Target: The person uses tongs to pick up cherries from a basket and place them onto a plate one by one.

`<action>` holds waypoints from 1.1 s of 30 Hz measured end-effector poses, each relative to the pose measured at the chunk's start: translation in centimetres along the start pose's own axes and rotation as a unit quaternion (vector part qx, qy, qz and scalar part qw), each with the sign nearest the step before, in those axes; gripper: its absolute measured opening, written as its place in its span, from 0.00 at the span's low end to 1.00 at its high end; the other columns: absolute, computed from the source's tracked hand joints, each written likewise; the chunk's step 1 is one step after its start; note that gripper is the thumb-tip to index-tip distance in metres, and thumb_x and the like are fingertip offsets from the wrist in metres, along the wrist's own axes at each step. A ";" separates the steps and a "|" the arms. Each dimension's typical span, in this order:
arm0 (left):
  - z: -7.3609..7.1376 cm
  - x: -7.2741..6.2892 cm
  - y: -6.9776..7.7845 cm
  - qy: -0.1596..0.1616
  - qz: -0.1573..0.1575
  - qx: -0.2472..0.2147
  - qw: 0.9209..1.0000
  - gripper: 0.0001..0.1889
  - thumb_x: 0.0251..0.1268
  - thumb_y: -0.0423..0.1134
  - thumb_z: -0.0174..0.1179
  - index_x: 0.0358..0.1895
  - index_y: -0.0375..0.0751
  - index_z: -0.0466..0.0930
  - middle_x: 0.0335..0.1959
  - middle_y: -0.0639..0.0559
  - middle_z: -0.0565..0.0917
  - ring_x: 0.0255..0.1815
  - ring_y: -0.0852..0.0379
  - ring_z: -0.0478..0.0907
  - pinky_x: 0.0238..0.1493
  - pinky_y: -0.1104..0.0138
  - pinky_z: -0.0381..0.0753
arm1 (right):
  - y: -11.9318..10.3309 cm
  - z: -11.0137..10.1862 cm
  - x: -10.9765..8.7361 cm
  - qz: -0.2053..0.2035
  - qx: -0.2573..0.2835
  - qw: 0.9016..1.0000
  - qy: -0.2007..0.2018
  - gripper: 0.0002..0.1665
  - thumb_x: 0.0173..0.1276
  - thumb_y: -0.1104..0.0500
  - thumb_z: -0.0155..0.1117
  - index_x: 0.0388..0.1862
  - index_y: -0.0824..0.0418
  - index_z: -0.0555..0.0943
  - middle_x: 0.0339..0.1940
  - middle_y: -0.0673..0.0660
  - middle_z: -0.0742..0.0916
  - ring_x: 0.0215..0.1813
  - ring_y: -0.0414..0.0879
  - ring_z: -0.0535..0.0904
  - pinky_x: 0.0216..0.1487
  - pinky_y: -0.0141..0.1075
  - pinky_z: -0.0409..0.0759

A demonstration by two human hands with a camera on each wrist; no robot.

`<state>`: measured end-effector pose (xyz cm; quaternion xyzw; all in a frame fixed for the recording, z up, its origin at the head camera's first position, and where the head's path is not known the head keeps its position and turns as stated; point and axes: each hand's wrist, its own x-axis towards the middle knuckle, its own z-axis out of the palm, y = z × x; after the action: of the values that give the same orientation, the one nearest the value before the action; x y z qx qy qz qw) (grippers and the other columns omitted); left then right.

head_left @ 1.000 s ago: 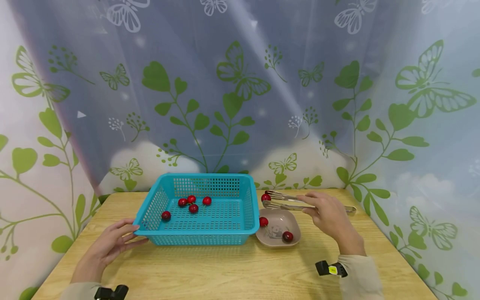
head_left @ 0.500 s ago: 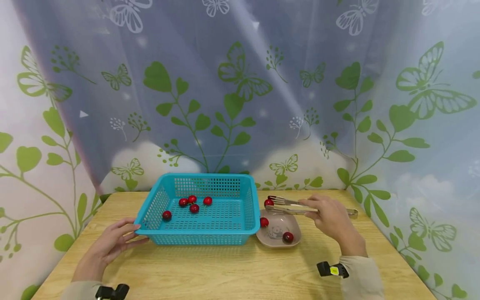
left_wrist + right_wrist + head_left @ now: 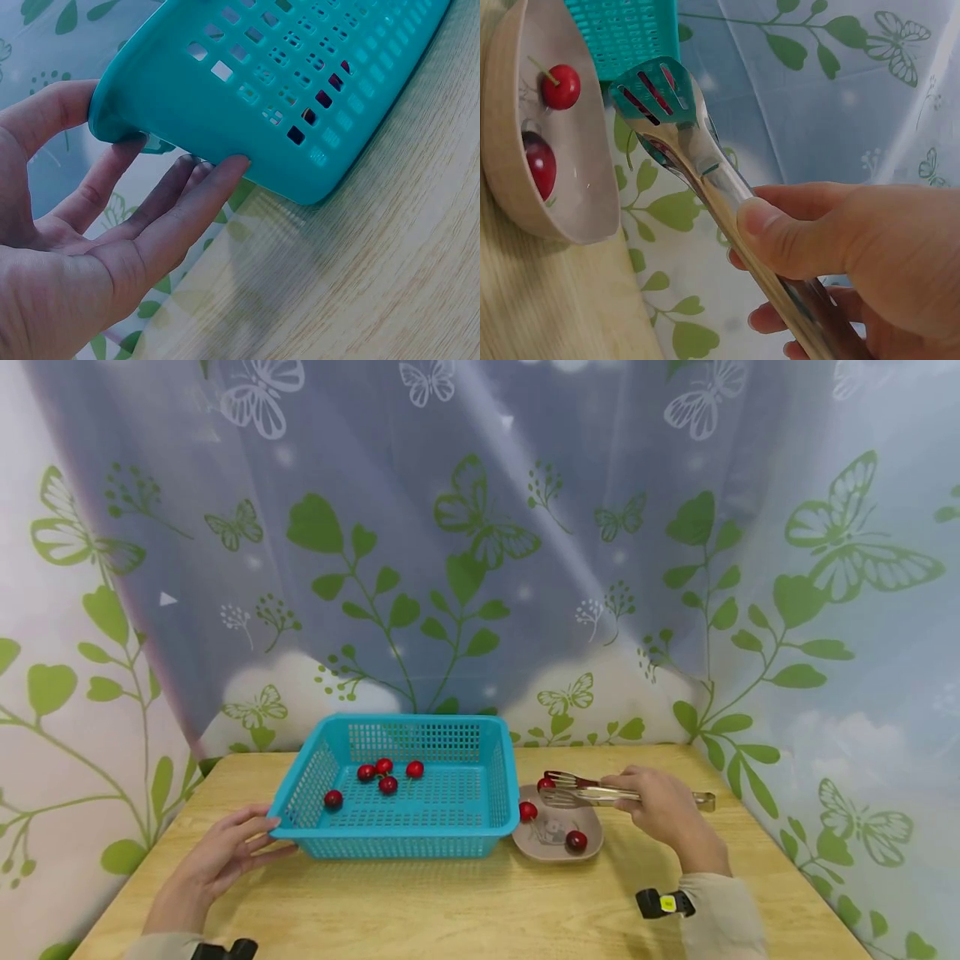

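My right hand (image 3: pixel 663 806) grips metal tongs (image 3: pixel 585 793) by the middle, thumb on one arm and fingers on the other. A red cherry (image 3: pixel 546 785) sits between the slotted tips, over the back of the pinkish-beige bowl (image 3: pixel 551 853); red shows through the slots in the right wrist view. Inside the bowl lie two cherries, one bright red (image 3: pixel 561 87) and one darker (image 3: pixel 540 165). My left hand (image 3: pixel 225 858) holds the near left corner of the blue plastic basket (image 3: pixel 180 97), fingers at the rim and thumb against the wall.
Several cherries (image 3: pixel 387 785) lie on the basket's left half, one (image 3: pixel 333 799) apart near its left wall. The basket's right side stands right beside the bowl. Both rest on a wooden table (image 3: pixel 420 910), with a leaf-and-butterfly printed curtain (image 3: pixel 480 568) behind.
My right hand has brought the tongs and the cherry slightly right and down, from behind the bowl to over its back part. The left hand stays on the basket corner.
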<state>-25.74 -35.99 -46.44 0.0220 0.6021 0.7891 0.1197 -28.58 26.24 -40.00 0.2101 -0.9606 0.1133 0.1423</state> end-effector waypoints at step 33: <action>0.3 -0.1 0.1 0.013 -0.009 -0.013 1.000 0.14 0.80 0.31 0.52 0.43 0.53 0.86 0.51 0.59 0.83 0.51 0.58 0.88 0.65 0.46 0.87 | 1.2 1.9 -0.1 0.039 0.024 0.996 -0.072 0.17 0.67 0.63 0.72 0.55 0.54 0.89 0.47 0.57 0.91 0.35 0.44 0.83 0.26 0.35 0.74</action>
<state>-25.56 -35.75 -46.22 0.0050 0.5934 0.7960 0.1195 -29.44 26.84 -41.98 0.1840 -0.9727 0.1263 0.0629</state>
